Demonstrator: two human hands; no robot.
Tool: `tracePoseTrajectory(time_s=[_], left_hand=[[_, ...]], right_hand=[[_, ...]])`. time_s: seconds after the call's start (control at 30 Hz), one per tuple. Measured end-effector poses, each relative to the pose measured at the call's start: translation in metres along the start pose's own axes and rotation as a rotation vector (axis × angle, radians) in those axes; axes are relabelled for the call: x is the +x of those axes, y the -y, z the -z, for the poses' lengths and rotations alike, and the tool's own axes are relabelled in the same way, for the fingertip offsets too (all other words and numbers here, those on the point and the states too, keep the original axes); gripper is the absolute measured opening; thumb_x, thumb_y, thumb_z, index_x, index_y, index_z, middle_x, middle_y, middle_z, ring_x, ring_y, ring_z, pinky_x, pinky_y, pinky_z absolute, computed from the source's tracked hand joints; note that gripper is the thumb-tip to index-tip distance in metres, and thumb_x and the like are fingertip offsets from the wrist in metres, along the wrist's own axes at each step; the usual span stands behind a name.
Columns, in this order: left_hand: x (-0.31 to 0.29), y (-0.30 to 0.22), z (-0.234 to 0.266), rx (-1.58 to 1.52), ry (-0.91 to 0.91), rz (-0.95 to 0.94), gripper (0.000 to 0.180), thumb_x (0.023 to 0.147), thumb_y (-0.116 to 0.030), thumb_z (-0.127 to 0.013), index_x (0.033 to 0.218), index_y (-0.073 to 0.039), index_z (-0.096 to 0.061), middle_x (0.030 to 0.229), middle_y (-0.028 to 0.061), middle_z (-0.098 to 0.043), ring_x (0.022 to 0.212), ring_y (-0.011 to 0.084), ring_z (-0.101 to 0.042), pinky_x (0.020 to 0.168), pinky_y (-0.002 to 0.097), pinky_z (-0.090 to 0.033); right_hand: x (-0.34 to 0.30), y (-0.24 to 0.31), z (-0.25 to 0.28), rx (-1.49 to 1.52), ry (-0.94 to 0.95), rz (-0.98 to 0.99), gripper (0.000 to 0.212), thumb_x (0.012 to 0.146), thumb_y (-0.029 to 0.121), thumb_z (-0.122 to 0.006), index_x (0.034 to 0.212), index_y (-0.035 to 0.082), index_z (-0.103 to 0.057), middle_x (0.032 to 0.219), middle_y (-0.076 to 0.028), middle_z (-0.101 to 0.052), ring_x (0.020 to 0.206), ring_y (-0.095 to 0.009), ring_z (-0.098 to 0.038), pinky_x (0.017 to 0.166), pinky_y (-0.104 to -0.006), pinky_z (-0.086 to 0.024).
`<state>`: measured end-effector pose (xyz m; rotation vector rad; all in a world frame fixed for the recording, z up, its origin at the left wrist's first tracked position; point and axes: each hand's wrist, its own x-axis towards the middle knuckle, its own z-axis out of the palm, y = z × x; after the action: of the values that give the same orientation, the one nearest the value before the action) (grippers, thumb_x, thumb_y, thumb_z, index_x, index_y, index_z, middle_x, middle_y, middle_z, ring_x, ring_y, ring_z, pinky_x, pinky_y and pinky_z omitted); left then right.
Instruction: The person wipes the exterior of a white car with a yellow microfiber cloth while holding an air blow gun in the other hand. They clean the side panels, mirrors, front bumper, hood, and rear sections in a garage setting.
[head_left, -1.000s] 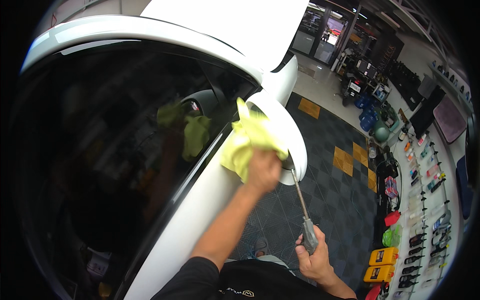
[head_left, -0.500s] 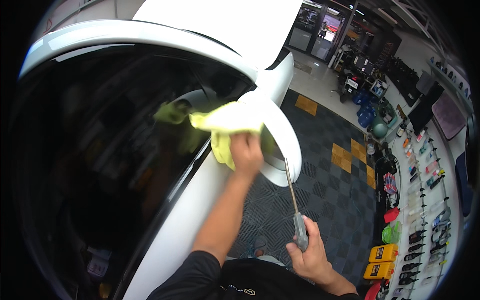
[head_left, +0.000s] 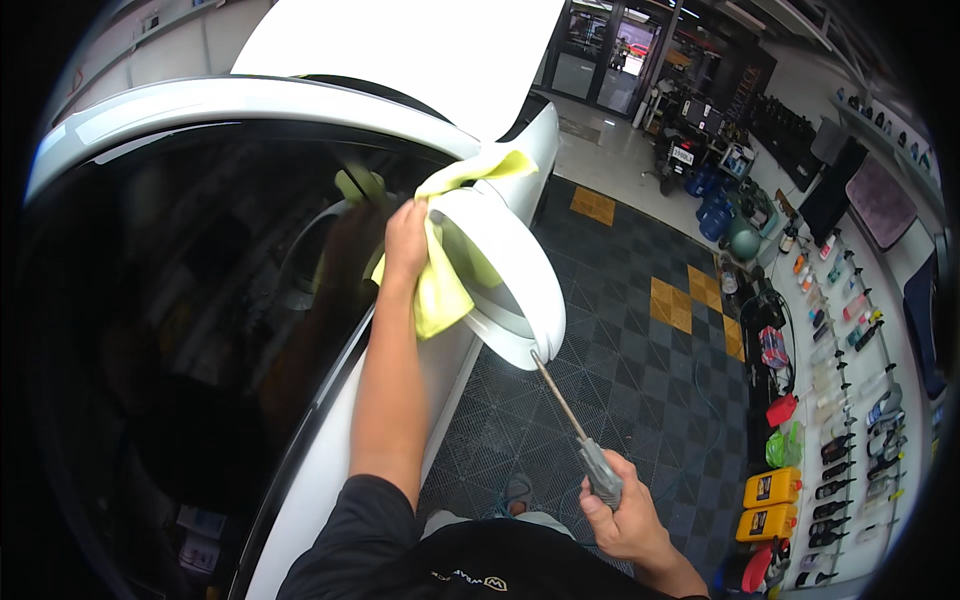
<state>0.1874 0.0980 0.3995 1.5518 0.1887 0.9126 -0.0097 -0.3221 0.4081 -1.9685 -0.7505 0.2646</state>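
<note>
Left arm stretched up and forward, right arm low and bent.

The left hand [head_left: 405, 235] is raised at the end of a nearly straight, bare forearm, its fingers closed with the back of the hand facing the camera; a dark short sleeve covers the upper arm. The right hand [head_left: 625, 515] sits low near the body, wrist bent, fingers wrapped tight in a fist-like grip, thumb uppermost.

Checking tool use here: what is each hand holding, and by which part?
Left hand grips a bunched yellow cloth against the side mirror. Right hand holds an air blow gun by its handle.
</note>
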Motion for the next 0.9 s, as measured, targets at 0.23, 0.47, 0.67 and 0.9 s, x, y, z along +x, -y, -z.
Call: tracePoseTrajectory(time_s=[0.23, 0.47, 0.67, 0.9], left_hand=[[-0.042, 0.029, -0.008, -0.102, -0.068, 0.058, 0.037, 0.105, -0.03, -0.044, 0.108, 0.003, -0.063, 0.098, 0.0103, -0.067, 0.091, 0.0166, -0.059, 0.086, 0.0315, -0.046], [-0.049, 0.028, -0.01, 0.006, -0.1, 0.011, 0.037, 0.106, -0.032, -0.044, 0.101, 0.001, -0.06, 0.088, 0.0132, -0.063, 0.084, 0.019, -0.057, 0.083, 0.0328, -0.046], [-0.082, 0.001, -0.029, 0.262, -0.376, -0.246, 0.03, 0.1, -0.026, -0.053, 0.106, 0.002, -0.062, 0.106, 0.0204, -0.063, 0.102, 0.034, -0.06, 0.095, 0.0432, -0.045], [-0.204, -0.028, -0.065, -0.03, 0.169, -0.171, 0.032, 0.092, -0.02, -0.061, 0.113, 0.004, -0.068, 0.127, 0.0218, -0.061, 0.111, 0.0388, -0.059, 0.1, 0.0507, -0.043]], right_hand=[[0.009, 0.014, 0.004, -0.217, 0.014, -0.07, 0.061, 0.094, 0.026, -0.066, 0.138, -0.004, -0.038, 0.116, -0.028, -0.06, 0.096, -0.042, -0.068, 0.081, -0.0487, -0.056], [0.013, 0.03, 0.0, -0.484, 0.007, -0.025, 0.057, 0.092, 0.024, -0.069, 0.133, -0.006, -0.043, 0.103, -0.024, -0.061, 0.082, -0.04, -0.068, 0.071, -0.0475, -0.056], [0.014, 0.039, -0.012, -0.532, -0.024, -0.05, 0.056, 0.089, 0.021, -0.072, 0.132, -0.003, -0.045, 0.101, -0.022, -0.061, 0.079, -0.036, -0.067, 0.07, -0.0446, -0.055], [-0.008, 0.043, 0.01, -0.131, -0.177, -0.162, 0.048, 0.096, 0.023, -0.065, 0.131, -0.004, -0.047, 0.091, -0.005, -0.06, 0.078, -0.013, -0.059, 0.071, -0.0278, -0.05]])
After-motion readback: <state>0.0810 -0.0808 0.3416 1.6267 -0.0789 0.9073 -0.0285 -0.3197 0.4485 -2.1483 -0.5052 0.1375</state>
